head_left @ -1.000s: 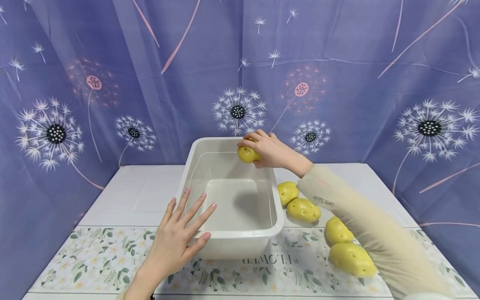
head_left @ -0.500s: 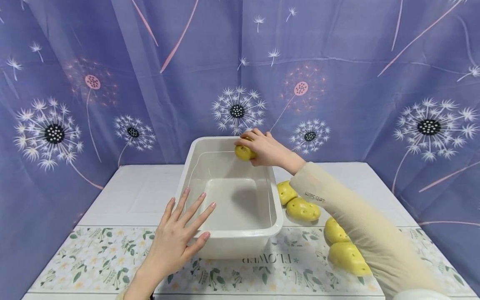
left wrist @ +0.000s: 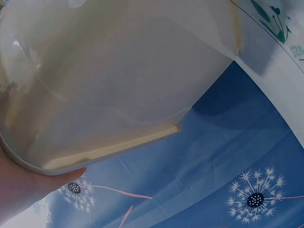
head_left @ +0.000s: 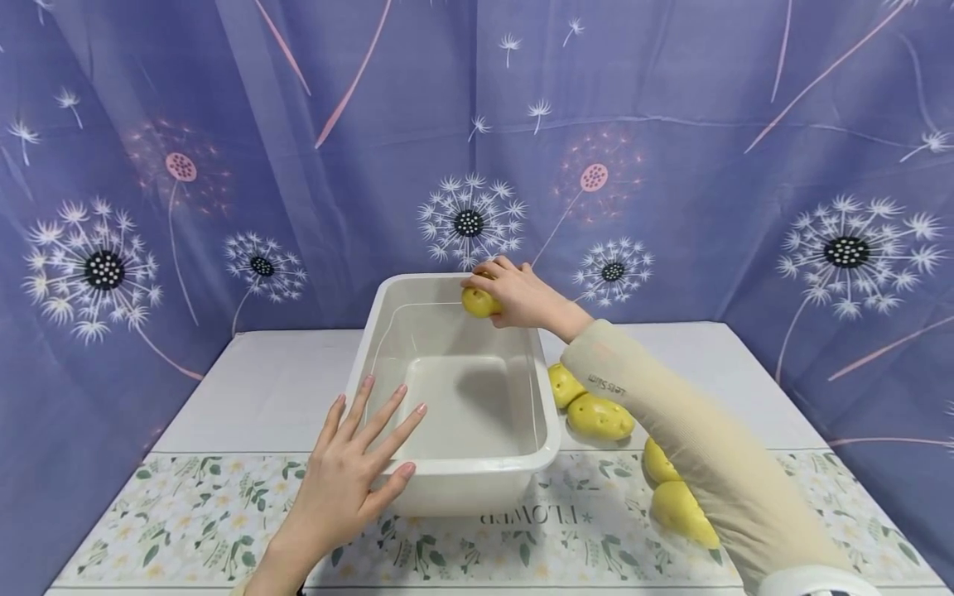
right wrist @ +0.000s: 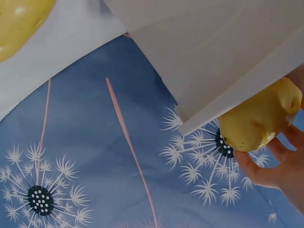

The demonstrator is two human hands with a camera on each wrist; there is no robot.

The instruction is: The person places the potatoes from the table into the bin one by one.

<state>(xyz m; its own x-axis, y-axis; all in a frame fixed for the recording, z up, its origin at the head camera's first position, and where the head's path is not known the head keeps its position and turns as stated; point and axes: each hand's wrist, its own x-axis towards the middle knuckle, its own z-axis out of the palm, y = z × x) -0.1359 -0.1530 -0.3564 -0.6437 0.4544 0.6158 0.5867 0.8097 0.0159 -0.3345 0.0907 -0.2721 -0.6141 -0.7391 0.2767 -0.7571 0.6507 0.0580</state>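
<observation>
My right hand [head_left: 522,295] grips a yellow potato [head_left: 479,303] over the far right part of a white plastic basin [head_left: 477,469]. In the right wrist view the fingers wrap the potato [right wrist: 261,116] from beneath, and it overlaps the basin's rim [right wrist: 247,95]. My left hand [head_left: 339,472] lies with spread, straight fingers on the basin's near left corner. From the left wrist view its thumb [left wrist: 66,177] shows at the rim. Nothing lies on the basin's bare floor; a shadow falls there.
Two potatoes [head_left: 599,416] sit close together right of the basin. Nearer me, two more potatoes [head_left: 681,515] are partly hidden by the right sleeve [head_left: 693,439]. A floral runner [head_left: 201,521] crosses the white table [head_left: 276,381]. Purple dandelion curtains [head_left: 358,190] close off the back and sides.
The right hand has shifted slightly left with the potato, still above the basin. Its sleeve moved left too and covers more of the near potatoes. The left hand has stayed put.
</observation>
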